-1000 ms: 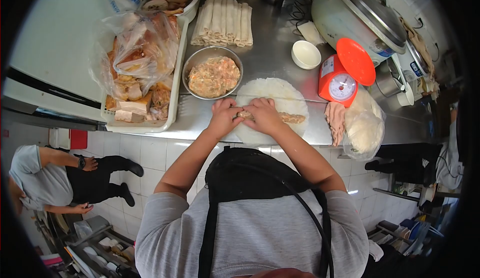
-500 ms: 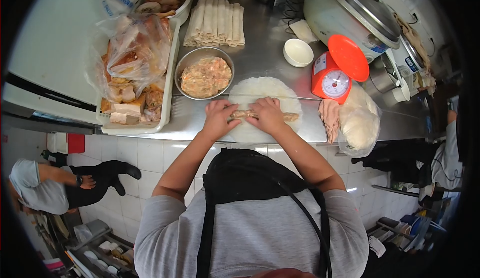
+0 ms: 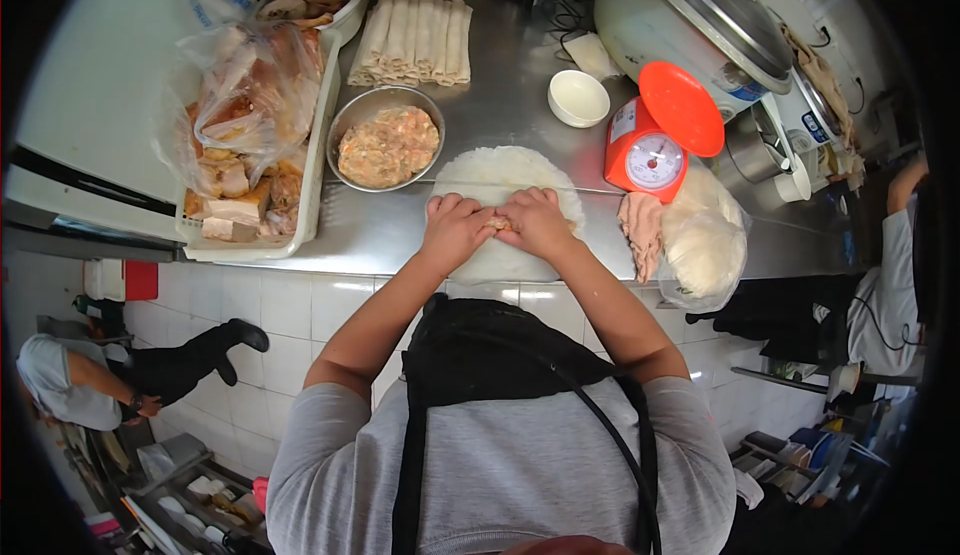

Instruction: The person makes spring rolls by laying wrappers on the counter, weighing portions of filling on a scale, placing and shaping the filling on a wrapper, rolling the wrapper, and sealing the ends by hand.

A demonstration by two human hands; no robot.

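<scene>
A thin round white wrapper [image 3: 508,165] lies flat at the front edge of the steel counter. Across it runs a strip of minced filling [image 3: 499,223], mostly covered by my hands. My left hand [image 3: 457,229] has its fingers curled over the left part of the strip. Close beside it, my right hand [image 3: 537,222] is closed over the right part, thumb toward the left one. A metal bowl of minced filling [image 3: 388,147] stands to the left of the wrapper. Farther back, pale finished rolls [image 3: 414,37] lie in a stack.
A white tub [image 3: 322,170] of meat and plastic bags stands at left. To the right are a red dial scale [image 3: 648,155], pink meat-like strips [image 3: 640,230], a bag of white wrappers [image 3: 703,245] and a small white bowl [image 3: 578,98]. A large cooker [image 3: 690,25] stands behind.
My hands have come closer together over the filling, covering more of the strip. The camera view has shifted slightly, moving the counter items left. The person at left has moved an arm.
</scene>
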